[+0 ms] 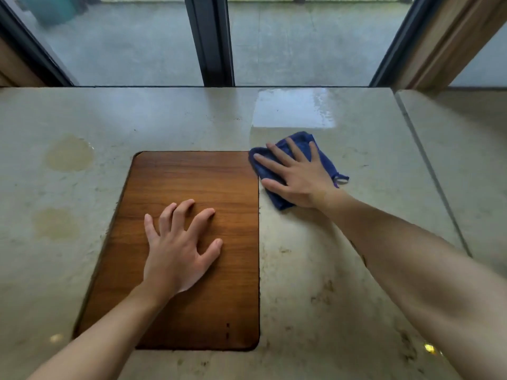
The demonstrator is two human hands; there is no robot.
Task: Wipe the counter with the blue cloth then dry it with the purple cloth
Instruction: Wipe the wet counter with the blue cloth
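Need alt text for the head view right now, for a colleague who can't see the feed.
The person's right hand presses a crumpled blue cloth flat on the pale stone counter, just right of a brown wooden board. The left hand rests with spread fingers on that board. Two yellowish stains mark the counter's left side.

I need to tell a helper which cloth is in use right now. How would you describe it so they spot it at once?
Start at the pale stone counter below the window, then find the brown wooden board set into it. Just past the board's far right corner lies the blue cloth, pressed flat under the right hand. It is the only fabric in view, dark blue and crumpled, with a small loop at its right edge.
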